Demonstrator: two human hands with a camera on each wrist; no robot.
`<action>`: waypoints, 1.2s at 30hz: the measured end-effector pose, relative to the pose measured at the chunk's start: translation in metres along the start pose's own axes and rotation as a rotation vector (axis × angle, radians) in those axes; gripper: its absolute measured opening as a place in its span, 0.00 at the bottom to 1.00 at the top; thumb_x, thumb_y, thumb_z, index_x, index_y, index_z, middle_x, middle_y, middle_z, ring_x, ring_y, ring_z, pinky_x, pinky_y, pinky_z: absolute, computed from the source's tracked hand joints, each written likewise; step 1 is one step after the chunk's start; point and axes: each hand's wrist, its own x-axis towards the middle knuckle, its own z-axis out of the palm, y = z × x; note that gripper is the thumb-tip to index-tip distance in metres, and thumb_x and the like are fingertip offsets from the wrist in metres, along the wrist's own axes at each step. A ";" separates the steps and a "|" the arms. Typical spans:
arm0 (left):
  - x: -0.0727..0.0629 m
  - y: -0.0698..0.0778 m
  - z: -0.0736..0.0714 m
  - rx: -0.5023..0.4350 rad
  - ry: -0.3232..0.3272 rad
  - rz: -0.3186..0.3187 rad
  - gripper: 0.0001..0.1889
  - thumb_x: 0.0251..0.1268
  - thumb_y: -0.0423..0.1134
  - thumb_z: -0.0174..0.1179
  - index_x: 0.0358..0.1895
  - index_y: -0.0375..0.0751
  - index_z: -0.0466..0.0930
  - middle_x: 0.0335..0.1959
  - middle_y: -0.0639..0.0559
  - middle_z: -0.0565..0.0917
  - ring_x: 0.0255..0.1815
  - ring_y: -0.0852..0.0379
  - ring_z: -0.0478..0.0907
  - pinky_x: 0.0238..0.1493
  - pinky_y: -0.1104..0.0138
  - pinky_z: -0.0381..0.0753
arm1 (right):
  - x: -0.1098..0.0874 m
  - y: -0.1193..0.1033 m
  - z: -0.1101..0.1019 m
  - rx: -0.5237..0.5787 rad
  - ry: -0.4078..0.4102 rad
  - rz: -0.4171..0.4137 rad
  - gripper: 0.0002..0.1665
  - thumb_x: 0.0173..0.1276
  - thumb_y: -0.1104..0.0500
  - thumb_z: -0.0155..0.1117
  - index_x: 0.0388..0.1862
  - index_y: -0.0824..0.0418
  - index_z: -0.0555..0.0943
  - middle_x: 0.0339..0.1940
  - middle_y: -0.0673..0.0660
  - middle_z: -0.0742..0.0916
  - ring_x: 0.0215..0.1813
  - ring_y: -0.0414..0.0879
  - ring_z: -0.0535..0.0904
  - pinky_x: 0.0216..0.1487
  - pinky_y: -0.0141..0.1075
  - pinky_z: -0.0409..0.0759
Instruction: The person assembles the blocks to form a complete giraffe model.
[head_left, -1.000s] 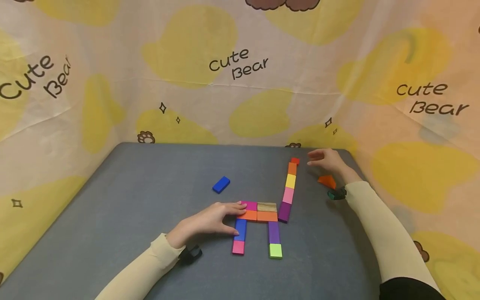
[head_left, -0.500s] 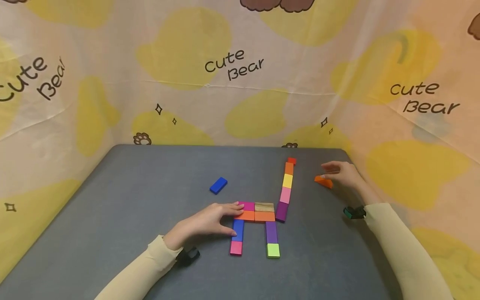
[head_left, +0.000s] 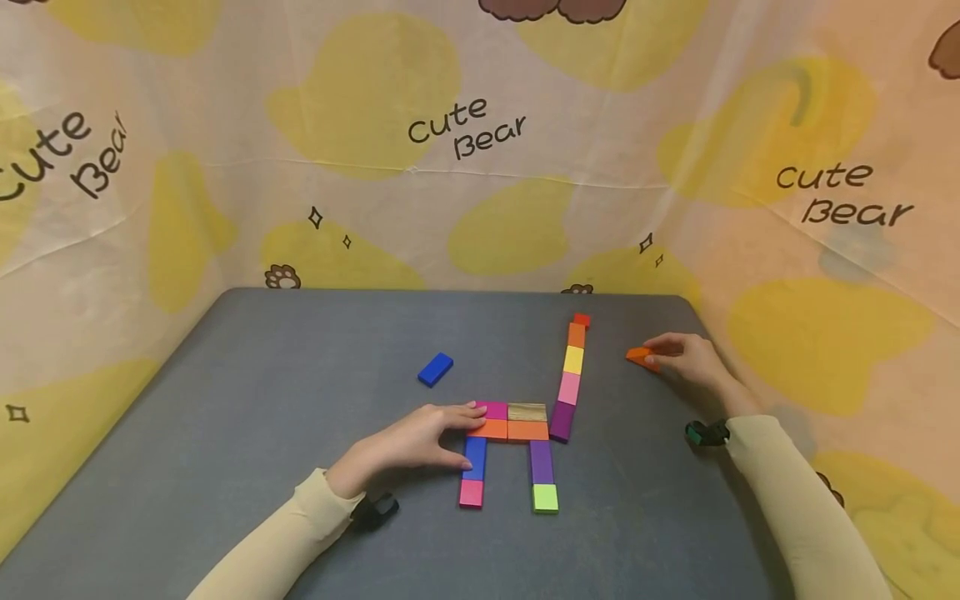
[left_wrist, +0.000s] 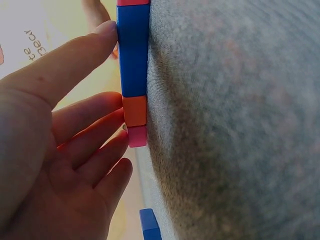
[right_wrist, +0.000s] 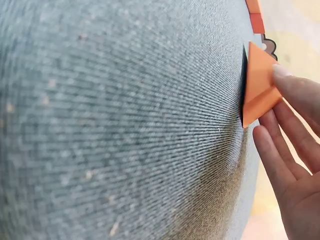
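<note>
My right hand (head_left: 696, 365) pinches an orange triangular block (head_left: 637, 357) at the table's right side. In the right wrist view the thumb lies on the face of this triangle (right_wrist: 259, 80), with fingers behind it. My left hand (head_left: 420, 437) rests at the left end of a flat figure of coloured blocks, its fingers extended. Its fingertips touch the magenta block (head_left: 495, 410) and the left orange block (head_left: 491, 430), while the thumb touches the long blue block (left_wrist: 134, 50) below. A column of purple, pink, yellow, orange and red blocks (head_left: 573, 361) rises on the figure's right.
A loose blue block (head_left: 436, 369) lies on the grey table (head_left: 330, 342) behind the left hand. A wood-grain block (head_left: 527, 412) is set in the figure's top row. A purple block (head_left: 542, 462) and a green one (head_left: 545, 497) extend toward me. Printed cloth (head_left: 360, 100) walls the table.
My right hand has come toward me from beside the red block to the orange triangle and taken it between thumb and fingers. The left hand stays on the figure; the view has shifted slightly.
</note>
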 end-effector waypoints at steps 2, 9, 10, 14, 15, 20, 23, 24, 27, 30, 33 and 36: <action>0.000 0.000 0.000 0.001 -0.002 -0.004 0.35 0.53 0.57 0.67 0.66 0.51 0.71 0.70 0.59 0.67 0.73 0.56 0.60 0.68 0.53 0.65 | 0.001 0.000 0.000 0.013 -0.009 0.003 0.23 0.65 0.48 0.63 0.54 0.59 0.81 0.49 0.61 0.86 0.51 0.56 0.81 0.49 0.43 0.78; -0.001 -0.001 0.000 0.001 -0.010 -0.019 0.35 0.53 0.57 0.67 0.66 0.53 0.70 0.70 0.60 0.66 0.74 0.57 0.58 0.69 0.54 0.63 | 0.007 -0.001 0.000 -0.004 -0.040 0.015 0.24 0.73 0.49 0.52 0.59 0.63 0.77 0.51 0.66 0.84 0.47 0.56 0.81 0.41 0.40 0.78; -0.001 -0.001 0.001 0.000 -0.008 -0.017 0.35 0.53 0.57 0.67 0.66 0.53 0.71 0.70 0.60 0.66 0.74 0.57 0.58 0.69 0.54 0.64 | 0.008 -0.001 0.000 -0.017 -0.037 0.018 0.24 0.74 0.49 0.51 0.59 0.63 0.77 0.50 0.66 0.84 0.45 0.55 0.82 0.39 0.38 0.77; -0.001 -0.001 0.001 -0.001 -0.008 -0.011 0.35 0.54 0.57 0.67 0.66 0.52 0.71 0.70 0.59 0.66 0.73 0.56 0.59 0.68 0.53 0.64 | 0.012 -0.002 0.002 -0.031 -0.030 0.037 0.26 0.74 0.47 0.51 0.60 0.63 0.76 0.51 0.67 0.84 0.44 0.55 0.81 0.39 0.37 0.77; 0.000 -0.001 0.000 0.000 -0.009 -0.011 0.35 0.54 0.57 0.67 0.66 0.52 0.71 0.71 0.59 0.66 0.73 0.56 0.59 0.69 0.53 0.64 | 0.012 -0.002 0.003 -0.027 -0.031 0.046 0.27 0.73 0.46 0.52 0.60 0.64 0.76 0.52 0.68 0.83 0.46 0.56 0.81 0.41 0.39 0.77; 0.000 -0.001 0.000 0.001 -0.011 -0.011 0.35 0.54 0.57 0.67 0.66 0.52 0.70 0.70 0.59 0.66 0.73 0.56 0.59 0.69 0.53 0.64 | 0.014 0.000 0.004 0.024 -0.046 0.085 0.32 0.66 0.45 0.61 0.60 0.65 0.75 0.56 0.69 0.81 0.55 0.61 0.76 0.53 0.52 0.75; 0.000 0.000 -0.001 0.002 -0.006 -0.008 0.35 0.53 0.57 0.67 0.66 0.52 0.71 0.70 0.59 0.67 0.73 0.56 0.60 0.68 0.53 0.64 | 0.015 0.002 0.005 0.029 -0.044 0.080 0.33 0.63 0.45 0.65 0.60 0.65 0.75 0.56 0.69 0.81 0.55 0.61 0.76 0.57 0.55 0.72; 0.000 0.000 0.000 0.004 -0.003 -0.006 0.35 0.53 0.57 0.67 0.66 0.51 0.71 0.70 0.59 0.67 0.73 0.56 0.60 0.68 0.53 0.65 | 0.015 0.002 0.005 0.029 -0.040 0.077 0.33 0.63 0.45 0.65 0.60 0.65 0.75 0.55 0.69 0.81 0.55 0.61 0.76 0.57 0.56 0.72; 0.000 0.000 -0.001 0.001 -0.003 -0.008 0.35 0.53 0.57 0.67 0.66 0.51 0.71 0.70 0.59 0.67 0.73 0.57 0.60 0.69 0.54 0.64 | 0.016 0.002 0.006 0.024 -0.029 0.072 0.32 0.63 0.46 0.66 0.60 0.65 0.76 0.55 0.69 0.81 0.54 0.62 0.76 0.56 0.55 0.73; 0.000 0.001 -0.001 0.000 -0.001 -0.005 0.35 0.53 0.57 0.67 0.66 0.51 0.71 0.70 0.59 0.67 0.73 0.57 0.60 0.69 0.54 0.64 | 0.016 0.003 0.007 0.031 -0.022 0.077 0.31 0.63 0.47 0.66 0.59 0.64 0.76 0.55 0.69 0.81 0.54 0.61 0.76 0.56 0.55 0.72; -0.001 0.001 -0.001 -0.002 0.001 -0.007 0.35 0.53 0.57 0.67 0.66 0.51 0.71 0.70 0.59 0.67 0.73 0.57 0.60 0.69 0.55 0.64 | 0.016 0.003 0.008 0.034 -0.020 0.076 0.30 0.63 0.48 0.66 0.59 0.64 0.77 0.55 0.69 0.81 0.55 0.61 0.76 0.57 0.56 0.71; -0.001 0.001 -0.001 -0.001 0.000 -0.009 0.35 0.53 0.57 0.67 0.66 0.51 0.71 0.70 0.59 0.67 0.73 0.57 0.60 0.69 0.54 0.64 | 0.017 0.002 0.008 0.041 -0.015 0.078 0.29 0.63 0.49 0.67 0.58 0.64 0.78 0.54 0.69 0.82 0.54 0.60 0.76 0.57 0.55 0.71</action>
